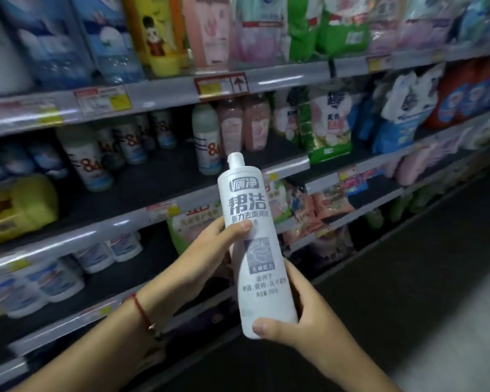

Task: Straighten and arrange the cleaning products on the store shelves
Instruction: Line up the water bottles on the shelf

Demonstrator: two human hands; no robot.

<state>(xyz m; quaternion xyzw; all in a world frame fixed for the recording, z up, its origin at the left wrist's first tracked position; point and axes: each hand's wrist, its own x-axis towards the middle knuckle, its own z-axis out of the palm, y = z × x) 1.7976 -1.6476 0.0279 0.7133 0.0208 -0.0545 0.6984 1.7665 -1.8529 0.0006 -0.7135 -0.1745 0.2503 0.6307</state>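
I hold a tall white cleaner bottle [252, 222] with grey lettering upright in front of the shelves, its label facing me. My left hand [207, 250] grips its middle from the left, thumb across the label. My right hand [294, 315] grips its base from the right, thumb on the front. Behind the bottle, the middle shelf [159, 179] carries white disinfectant bottles [88, 162] marked 84, one more [207, 140] standing alone, and two pink bottles [244, 123].
The top shelf holds blue refill bags [54, 38], a yellow bottle [156, 32] and pink and green pouches. Bagged detergents [326, 123] fill the right side. A yellow pack [14, 207] lies at the left. Lower shelves hold white tubs [40, 281]. Dark aisle floor [422, 278] lies at the right.
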